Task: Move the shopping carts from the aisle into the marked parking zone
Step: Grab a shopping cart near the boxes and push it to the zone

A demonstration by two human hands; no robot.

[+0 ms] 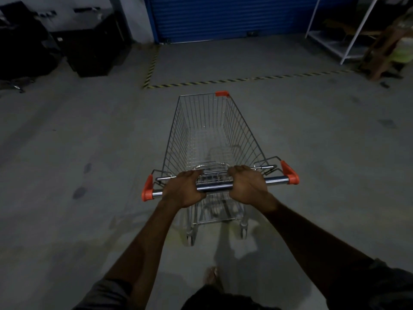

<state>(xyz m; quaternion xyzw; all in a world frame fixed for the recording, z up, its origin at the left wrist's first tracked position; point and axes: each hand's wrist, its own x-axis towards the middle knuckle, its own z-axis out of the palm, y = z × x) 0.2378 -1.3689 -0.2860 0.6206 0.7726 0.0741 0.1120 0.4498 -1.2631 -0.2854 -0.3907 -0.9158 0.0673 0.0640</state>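
Observation:
A silver wire shopping cart (243, 128) with orange corner caps stands on the grey floor right in front of me, its basket empty. My left hand (184, 190) grips the chrome handle bar (214, 186) left of centre. My right hand (248, 184) grips the same bar right of centre. The cart's nose points at the marked parking zone (223, 61), a floor patch edged with yellow-black striped tape (223, 81). The cart's front edge lies just short of the near tape line.
A blue roller shutter (223, 16) closes the far side of the zone. Dark cabinets and boxes (89, 50) stand at the left. A white metal rack (348, 30) and a wooden stool (384, 54) stand at the right. My foot (211, 276) shows below the cart.

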